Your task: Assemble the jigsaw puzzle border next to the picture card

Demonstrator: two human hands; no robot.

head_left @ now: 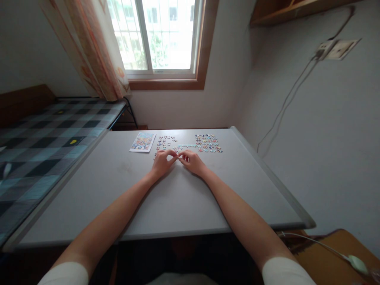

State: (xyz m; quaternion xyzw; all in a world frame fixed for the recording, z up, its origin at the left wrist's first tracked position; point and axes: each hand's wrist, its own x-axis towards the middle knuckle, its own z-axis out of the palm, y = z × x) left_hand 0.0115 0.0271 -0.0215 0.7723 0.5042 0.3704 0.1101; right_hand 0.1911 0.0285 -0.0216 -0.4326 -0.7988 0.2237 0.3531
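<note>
My left hand [162, 161] and my right hand [192, 161] meet over the far half of the table, thumbs and forefingers pinched together. Between their fingertips is a tiny reddish jigsaw piece [178, 156], partly covered by the fingers. Just beyond my hands runs a light-coloured strip of joined jigsaw pieces [188, 146]. Loose jigsaw pieces [168, 137] lie in small rows behind my left hand, some hidden by it. To the right of the strip, a block of colourful loose pieces [207, 139] is spread in rows. A printed picture card [143, 142] lies flat at the left.
The light grey table [184, 206] has a raised rim on its right side. A checked bed [74, 118] stands along the left, below a curtain [92, 47] and window. At the lower right, a white cable [314, 240] crosses a wooden chair [335, 257].
</note>
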